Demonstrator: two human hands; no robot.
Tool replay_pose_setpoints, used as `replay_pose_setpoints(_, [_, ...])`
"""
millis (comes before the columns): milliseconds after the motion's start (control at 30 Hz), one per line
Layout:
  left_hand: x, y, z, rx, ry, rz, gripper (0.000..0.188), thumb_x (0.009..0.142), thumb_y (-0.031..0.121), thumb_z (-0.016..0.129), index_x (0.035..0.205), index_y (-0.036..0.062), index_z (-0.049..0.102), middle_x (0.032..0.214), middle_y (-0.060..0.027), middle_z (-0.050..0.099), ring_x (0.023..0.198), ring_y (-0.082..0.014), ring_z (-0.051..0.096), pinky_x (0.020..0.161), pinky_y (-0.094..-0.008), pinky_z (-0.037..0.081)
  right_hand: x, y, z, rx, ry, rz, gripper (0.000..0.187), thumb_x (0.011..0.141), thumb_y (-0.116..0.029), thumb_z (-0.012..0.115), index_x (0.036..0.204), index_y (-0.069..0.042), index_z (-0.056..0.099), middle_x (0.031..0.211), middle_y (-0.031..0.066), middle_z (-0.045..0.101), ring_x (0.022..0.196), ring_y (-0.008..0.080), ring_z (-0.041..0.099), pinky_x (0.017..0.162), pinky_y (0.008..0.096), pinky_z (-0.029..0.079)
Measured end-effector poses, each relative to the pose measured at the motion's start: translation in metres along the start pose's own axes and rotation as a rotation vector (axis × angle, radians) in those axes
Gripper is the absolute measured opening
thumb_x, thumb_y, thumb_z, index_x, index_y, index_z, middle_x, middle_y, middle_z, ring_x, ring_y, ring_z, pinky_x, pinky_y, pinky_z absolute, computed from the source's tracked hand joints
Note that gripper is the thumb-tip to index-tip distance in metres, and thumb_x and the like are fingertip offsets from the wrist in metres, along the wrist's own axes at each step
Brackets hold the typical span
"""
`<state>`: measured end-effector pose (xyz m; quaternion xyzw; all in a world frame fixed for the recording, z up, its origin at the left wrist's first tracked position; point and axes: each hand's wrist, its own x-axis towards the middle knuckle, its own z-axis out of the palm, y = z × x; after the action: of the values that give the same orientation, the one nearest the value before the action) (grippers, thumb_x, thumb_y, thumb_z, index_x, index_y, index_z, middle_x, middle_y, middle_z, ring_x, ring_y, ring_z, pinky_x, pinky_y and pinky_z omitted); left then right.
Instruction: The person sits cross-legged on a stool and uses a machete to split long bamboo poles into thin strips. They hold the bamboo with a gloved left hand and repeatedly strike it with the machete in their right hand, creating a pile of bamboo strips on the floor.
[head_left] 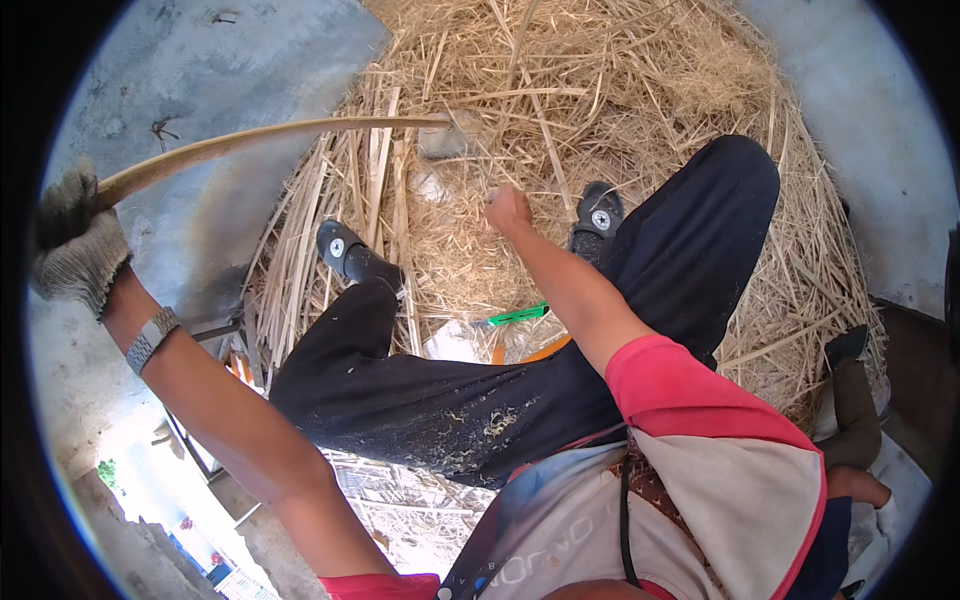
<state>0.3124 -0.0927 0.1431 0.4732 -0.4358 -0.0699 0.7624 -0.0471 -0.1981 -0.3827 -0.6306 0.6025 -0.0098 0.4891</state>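
At the far left my left hand [85, 245], in a grey knitted glove, is raised and closed around the thick end of a long bamboo strip [250, 137]. The strip arches across to the right, its far end over a small grey block [443, 140] among the shavings. My bare right hand [509, 210] is low between my feet, just right of that block. Its fingers are curled closed; what they hold, if anything, is too small to make out. Closer to me, a green box cutter [518, 315] lies by my trouser leg.
Bamboo shavings and split strips [640, 80] are heaped ahead and around my sandalled feet [345, 250]. Grey walls [230, 60] stand on both sides. At the lower right, another person's arm or leg [855, 425] shows. Something orange [545, 349] lies partly under my leg.
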Motion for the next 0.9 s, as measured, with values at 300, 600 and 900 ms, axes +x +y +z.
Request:
replay_pose_setpoints(300, [-0.058, 0.014, 0.037, -0.247, -0.188, -0.219, 0.027, 0.061, 0.018, 0.054, 0.044, 0.0188, 0.033, 0.043, 0.0004, 0.030, 0.044, -0.0150, 0.027, 0.056, -0.0335, 0.030, -0.009, 0.006, 0.008, -0.008, 0.086, -0.131, 0.028, 0.078, -0.012, 0.067, 0.104, -0.002, 0.066, 0.098, 0.0244, 0.067, 0.094, 0.0378, 0.066, 0.078, 0.0444, 0.054])
replay_pose_setpoints(600, [-0.068, 0.014, 0.044, -0.241, 0.023, -0.195, 0.030, 0.059, 0.025, 0.054, 0.042, 0.0221, 0.029, 0.040, 0.0031, 0.025, 0.040, -0.0150, 0.020, 0.054, -0.0339, 0.027, -0.014, -0.026, -0.016, -0.058, 0.031, -0.172, 0.025, 0.079, -0.013, 0.063, 0.101, -0.002, 0.065, 0.097, 0.0234, 0.067, 0.091, 0.0396, 0.066, 0.078, 0.0460, 0.054])
replay_pose_setpoints(900, [-0.062, 0.008, 0.036, -0.123, -0.101, -0.096, 0.027, 0.063, 0.026, 0.052, 0.046, 0.0179, 0.032, 0.044, -0.0002, 0.028, 0.043, -0.0159, 0.021, 0.054, -0.0350, 0.026, -0.005, -0.027, -0.004, -0.002, 0.047, -0.049, 0.022, 0.078, -0.011, 0.063, 0.100, -0.006, 0.068, 0.098, 0.0212, 0.068, 0.093, 0.0357, 0.067, 0.080, 0.0439, 0.054])
